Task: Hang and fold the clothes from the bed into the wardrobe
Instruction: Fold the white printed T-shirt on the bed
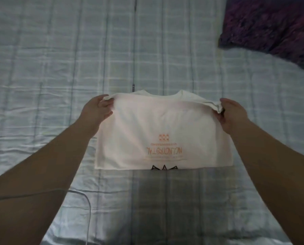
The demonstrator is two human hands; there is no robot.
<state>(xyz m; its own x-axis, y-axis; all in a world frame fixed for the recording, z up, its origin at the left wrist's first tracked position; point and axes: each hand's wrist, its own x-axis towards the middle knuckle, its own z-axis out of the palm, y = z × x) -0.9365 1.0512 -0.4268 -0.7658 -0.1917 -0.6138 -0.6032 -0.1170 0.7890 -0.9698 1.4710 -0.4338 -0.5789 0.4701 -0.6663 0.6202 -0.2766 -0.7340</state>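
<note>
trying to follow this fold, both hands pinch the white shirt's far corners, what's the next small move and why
Probably lower the held edge onto the layer beneath and release. The left hand and right hand each pinch a far corner of the white T-shirt, its top layer raised while the near fold lies flat on the bed, so the fold looks nearly done.

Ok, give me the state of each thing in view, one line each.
white T-shirt: folded over, lying on the checked sheet, far edge held at both corners.
left grip: pinches the shirt's far left corner.
right grip: pinches the shirt's far right corner.
purple cloth: lies on the sheet, untouched.
white cable: lies loose on the sheet.
checked sheet: spread out, lightly creased.
</note>
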